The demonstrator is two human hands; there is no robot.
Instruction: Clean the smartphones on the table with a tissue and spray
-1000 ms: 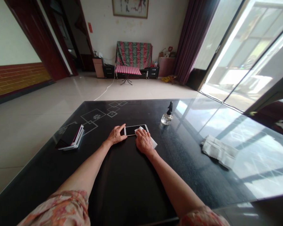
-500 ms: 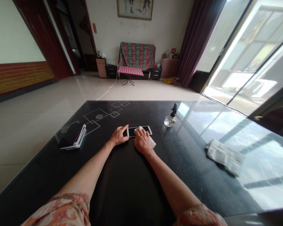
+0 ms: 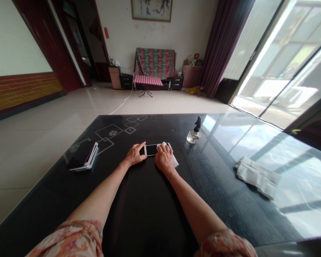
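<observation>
White phone (image 3: 151, 150): left hand (image 3: 134, 155) gripping end, right hand (image 3: 164, 159) atop.

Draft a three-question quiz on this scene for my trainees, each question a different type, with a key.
1. Multiple choice: Which hand is on the white cloth?
A) left
B) right
C) both
D) neither

2. True or false: The left hand is lifted clear of the phone.

3. Fill the gap: The clear spray bottle on the table has a ____ spray head.

Key:
1. B; the right hand has the cloth under its fingers, on the phone.
2. False; its thumb and fingers are at one end of the phone.
3. black
</observation>
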